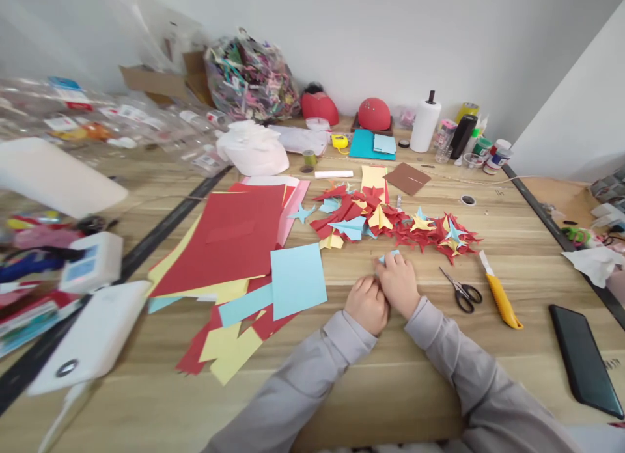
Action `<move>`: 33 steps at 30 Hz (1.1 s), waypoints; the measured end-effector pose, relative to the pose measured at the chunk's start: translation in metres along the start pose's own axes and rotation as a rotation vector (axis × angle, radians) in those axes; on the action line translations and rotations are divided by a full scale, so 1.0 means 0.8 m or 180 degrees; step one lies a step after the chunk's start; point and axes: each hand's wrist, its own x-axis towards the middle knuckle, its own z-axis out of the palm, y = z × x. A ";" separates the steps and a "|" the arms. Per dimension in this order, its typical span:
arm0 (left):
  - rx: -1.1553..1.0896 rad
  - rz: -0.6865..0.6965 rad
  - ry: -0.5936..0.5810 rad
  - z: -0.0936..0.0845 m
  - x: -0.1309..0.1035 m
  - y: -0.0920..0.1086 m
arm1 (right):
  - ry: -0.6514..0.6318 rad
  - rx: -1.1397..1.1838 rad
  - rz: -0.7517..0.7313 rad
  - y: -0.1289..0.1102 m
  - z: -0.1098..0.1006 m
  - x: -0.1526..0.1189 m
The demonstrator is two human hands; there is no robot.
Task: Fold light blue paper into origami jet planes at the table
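- The left hand [367, 304] and the right hand [399, 282] press together on a wooden table [390, 388], both in grey sleeves.
- Both hands are curled closed over a small piece of light blue paper [389, 256]; only its tip shows beyond the right fingers.
- Just past the hands lies a heap of folded paper shapes [390, 225] in red, yellow and blue.
- To the right of the hands, near them, lie black-handled scissors [461, 290], and beside those a yellow utility knife [499, 293].
- Further right, near the table edge, rests a black phone [583, 358].
- To the left of the hands sits a light blue sheet [297, 280], overlapping a stack of red and yellow sheets [224, 245].
- At the back of the table stands a white paper roll [424, 124].
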 end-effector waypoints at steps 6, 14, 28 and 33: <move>0.0115 -0.0135 -0.0064 -0.001 0.001 0.003 | 0.0152 0.0254 -0.0135 0.013 0.009 0.002; 0.0316 -0.0205 -0.0083 -0.002 -0.002 0.015 | 0.0180 0.0230 -0.0244 0.010 0.011 -0.020; 0.0093 -0.0535 -0.0168 0.001 -0.009 0.024 | 0.0083 -0.0047 -0.0195 0.005 0.008 -0.022; -0.0025 -0.0742 -0.0282 -0.004 -0.010 0.022 | 0.0048 -0.0119 -0.0133 0.001 0.005 -0.028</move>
